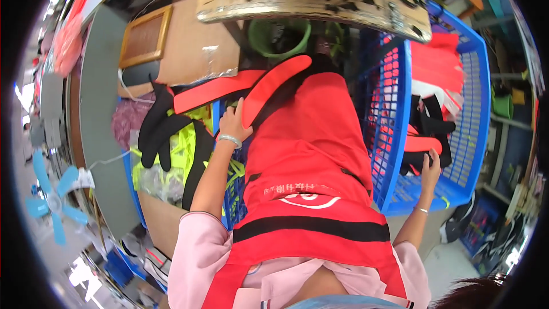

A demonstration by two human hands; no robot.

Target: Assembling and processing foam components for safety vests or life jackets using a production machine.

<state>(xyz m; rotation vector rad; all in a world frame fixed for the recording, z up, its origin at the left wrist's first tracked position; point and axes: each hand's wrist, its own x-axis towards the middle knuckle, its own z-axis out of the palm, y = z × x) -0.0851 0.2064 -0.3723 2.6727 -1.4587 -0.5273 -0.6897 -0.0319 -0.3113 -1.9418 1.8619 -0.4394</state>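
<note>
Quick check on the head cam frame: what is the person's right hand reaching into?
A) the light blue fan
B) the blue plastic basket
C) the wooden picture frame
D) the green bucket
B: the right hand is down inside the blue plastic basket, at the red and black pieces piled there, while the left hand grips a red curved strip on the other side of the red garment.

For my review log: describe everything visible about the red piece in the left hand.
The curved red strip looks like flat, smooth foam or padded fabric with rounded ends. It slants from the left hand, which grips its lower end, up toward the green bucket. It lies over the red garment, beside a second, straighter red strip.
</note>
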